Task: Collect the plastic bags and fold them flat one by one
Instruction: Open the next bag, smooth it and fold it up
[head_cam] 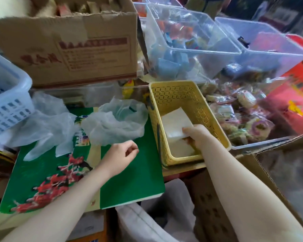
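Note:
My right hand (197, 137) is inside the yellow basket (215, 130) and grips a flat, folded white plastic bag (176, 122) by its near edge. More folded white bags lie under it in the basket. My left hand (120, 157) hovers over the green box lid (138, 180) with fingers loosely curled and nothing in them. A crumpled clear plastic bag (115, 121) lies on the lid just beyond my left hand. Another crumpled clear bag (47, 126) lies to its left.
A brown cardboard box (68, 49) stands at the back left, a blue perforated basket (5, 103) at the far left. Clear plastic bins (196, 42) and wrapped snacks (241, 117) fill the right. An open cardboard box (273, 168) sits near right.

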`<state>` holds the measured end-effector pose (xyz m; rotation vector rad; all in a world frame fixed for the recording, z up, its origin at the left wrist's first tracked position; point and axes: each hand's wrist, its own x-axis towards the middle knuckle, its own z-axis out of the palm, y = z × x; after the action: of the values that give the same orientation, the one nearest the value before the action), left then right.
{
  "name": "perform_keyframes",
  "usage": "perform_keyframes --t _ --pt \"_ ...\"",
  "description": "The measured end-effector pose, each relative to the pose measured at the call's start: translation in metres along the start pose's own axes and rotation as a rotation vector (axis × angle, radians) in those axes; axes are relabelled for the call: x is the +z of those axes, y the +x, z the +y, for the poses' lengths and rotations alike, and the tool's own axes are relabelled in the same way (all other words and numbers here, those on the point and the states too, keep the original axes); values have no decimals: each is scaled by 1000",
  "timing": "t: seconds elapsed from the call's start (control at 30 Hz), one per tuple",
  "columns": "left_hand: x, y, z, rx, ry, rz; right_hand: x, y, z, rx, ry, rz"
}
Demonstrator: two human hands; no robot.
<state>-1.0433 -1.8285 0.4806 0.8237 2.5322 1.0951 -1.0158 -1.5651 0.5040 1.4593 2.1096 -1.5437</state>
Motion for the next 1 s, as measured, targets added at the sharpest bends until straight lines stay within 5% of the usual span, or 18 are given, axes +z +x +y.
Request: perform_keyframes --t 0.1,0.2,0.3,0.37,0.5,0.63,0.73,0.87,1.0 --pt "3 9 -5 -10 26 -4 1 10 -2 44 -268 -50" --pt "1 19 -6 36 118 61 1 7 -5 -118 -536 41" --pt "-2 34 -13 231 410 207 6 -10 -13 -374 -392 35" --pt "-8 48 -16 156 560 264 12 -33 -21 -523 -228 -17" --pt "-14 68 -41 -128 715 52 36 -73 -40 -735 -109 -98" --pt "-11 56 -70 -70 784 -96 70 -98 -40 -785 -118 -231" --pt "-15 35 -81 45 676 6 95 -102 -30 -807 -195 -230" --pt "-37 1 -59 189 239 181 118 -95 -4 -1009 -574 -239" --pt "-59 -28 -31 88 -187 172 133 -104 8 -1072 -401 -323"
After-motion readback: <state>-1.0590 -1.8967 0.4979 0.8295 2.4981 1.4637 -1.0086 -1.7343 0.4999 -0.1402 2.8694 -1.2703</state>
